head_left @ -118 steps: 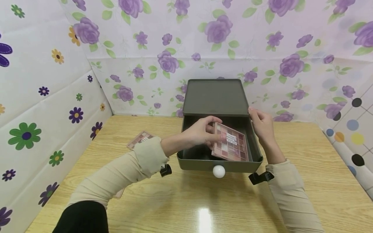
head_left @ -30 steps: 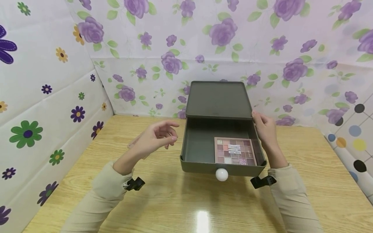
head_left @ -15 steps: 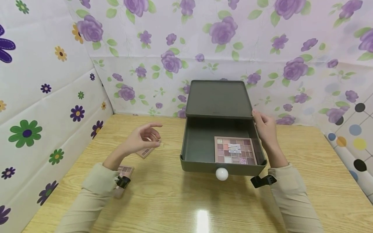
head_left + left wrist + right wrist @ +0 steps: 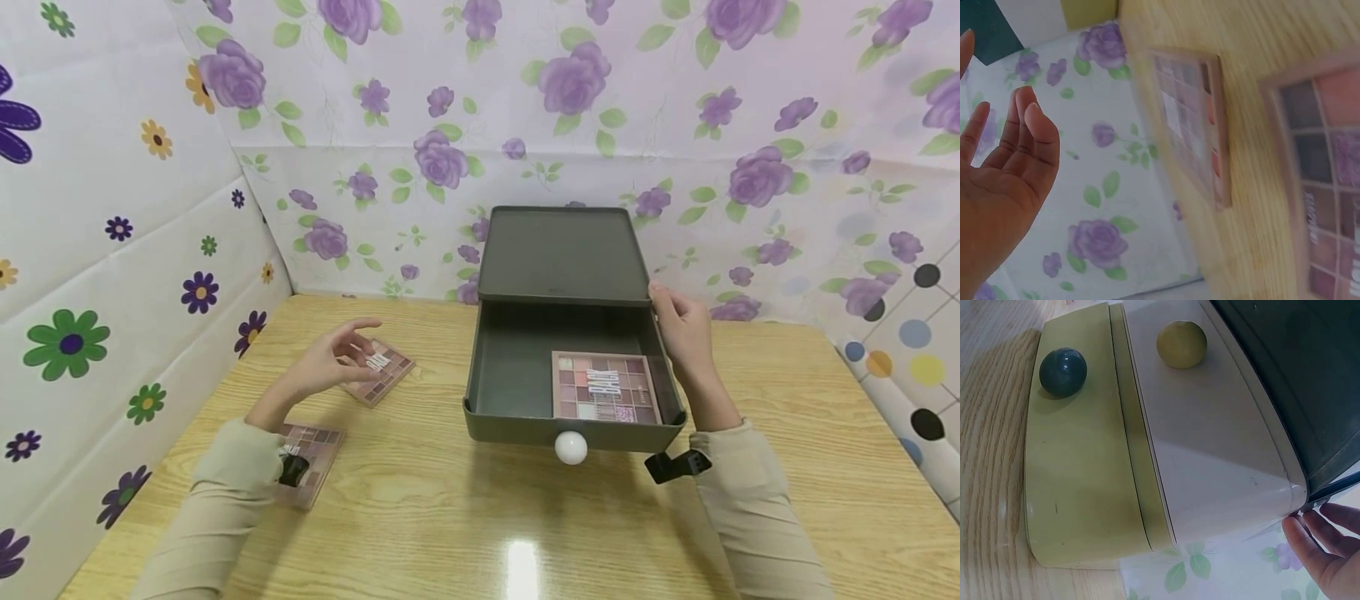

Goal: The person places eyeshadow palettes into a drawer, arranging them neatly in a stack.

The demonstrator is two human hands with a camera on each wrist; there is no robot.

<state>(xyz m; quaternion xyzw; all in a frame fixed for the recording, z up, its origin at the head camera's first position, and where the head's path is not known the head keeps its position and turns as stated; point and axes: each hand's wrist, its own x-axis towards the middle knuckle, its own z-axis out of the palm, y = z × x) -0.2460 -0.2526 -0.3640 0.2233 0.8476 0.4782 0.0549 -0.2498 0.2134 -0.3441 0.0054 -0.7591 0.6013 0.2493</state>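
My left hand (image 4: 333,360) hovers in the air on the left with loosely curled fingers and holds nothing. It partly covers an eyeshadow palette (image 4: 390,379) lying on the table. A second eyeshadow palette (image 4: 321,454) lies nearer, partly hidden by my wrist strap; the left wrist view shows both palettes. My right hand (image 4: 684,333) grips the right edge of a drawer unit (image 4: 564,254) beside its dark green top. The top drawer (image 4: 517,429) is pulled out, its white knob (image 4: 571,448) facing me. A third eyeshadow palette (image 4: 606,388) lies flat in the drawer's right half.
Below the dark green drawer, the right wrist view shows a white drawer (image 4: 1210,437) with a yellow knob and a yellow-green drawer (image 4: 1085,469) with a dark knob. Flower-print cloth (image 4: 375,225) hangs behind the wooden table (image 4: 420,517).
The left hand has set the palette down in the drawer and let go. It has since moved left, over the palettes on the table. The right hand has stayed at the unit's edge.
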